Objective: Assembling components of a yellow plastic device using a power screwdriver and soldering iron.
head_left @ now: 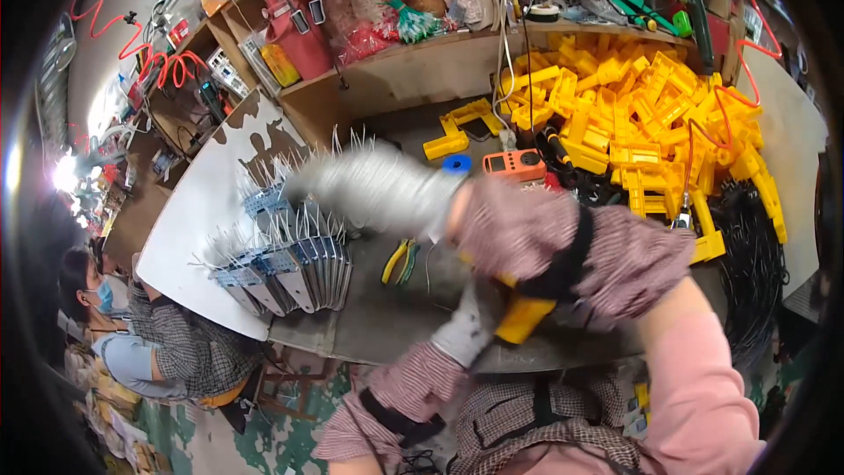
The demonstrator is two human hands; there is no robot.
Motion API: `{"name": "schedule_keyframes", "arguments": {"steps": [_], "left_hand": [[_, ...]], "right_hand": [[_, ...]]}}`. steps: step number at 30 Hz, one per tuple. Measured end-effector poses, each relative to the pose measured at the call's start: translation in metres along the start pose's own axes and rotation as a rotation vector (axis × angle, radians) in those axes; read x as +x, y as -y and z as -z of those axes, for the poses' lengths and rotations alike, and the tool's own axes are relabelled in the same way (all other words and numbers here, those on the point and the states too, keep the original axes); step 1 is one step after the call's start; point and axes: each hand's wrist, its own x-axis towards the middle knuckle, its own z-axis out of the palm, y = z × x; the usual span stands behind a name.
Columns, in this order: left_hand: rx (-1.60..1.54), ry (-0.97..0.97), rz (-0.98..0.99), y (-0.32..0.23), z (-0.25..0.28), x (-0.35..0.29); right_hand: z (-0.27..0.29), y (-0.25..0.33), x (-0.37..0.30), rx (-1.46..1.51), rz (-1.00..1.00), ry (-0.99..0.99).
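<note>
My right arm crosses leftward over the bench. My gloved right hand (378,189), smeared by motion, is over a cluster of blue circuit boards (303,268) with metal plates and white wires standing up; its fingers cannot be made out. Lower down, my gloved left hand (466,330) is closed on a yellow plastic frame (525,321), whose upper part and my fingertips are mostly hidden beneath my right forearm. Between the boards and my left hand lie yellow-and-green handled pliers (401,262).
Yellow plastic frames (651,114) are heaped at the far right, above black cables (752,273). An orange multimeter (514,164) and blue tape roll (456,164) lie mid-bench. Shelves (413,46) hold bags and tools. A red coiled hose (723,114) hangs right. A masked person (141,343) sits at left.
</note>
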Motion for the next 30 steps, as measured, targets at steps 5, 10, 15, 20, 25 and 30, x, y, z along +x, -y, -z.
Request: {"name": "schedule_keyframes", "arguments": {"steps": [5, 10, 15, 20, 25, 30], "left_hand": [[0.898, 0.253, 0.83, -0.102, -0.105, 0.066], [2.025, -0.519, -0.096, -0.083, 0.019, 0.104], [2.042, -0.581, -0.124, -0.054, 0.083, 0.099], [1.987, -0.4, -0.363, -0.06, 0.101, 0.1], [1.446, -0.473, -0.461, -0.083, 0.121, 0.109], [0.681, -0.391, -0.274, -0.096, 0.082, 0.112]], "right_hand": [[0.185, -0.036, -0.068, -1.274, -0.065, -0.133], [0.227, -0.133, -0.129, -1.351, -0.342, 0.019], [0.222, -0.138, -0.12, -1.422, -0.49, 0.139], [0.23, -0.146, -0.12, -1.355, -0.571, 0.071], [0.22, -0.161, -0.112, -1.278, -0.55, -0.045], [0.203, -0.154, -0.106, -1.331, -0.616, 0.03]]}}
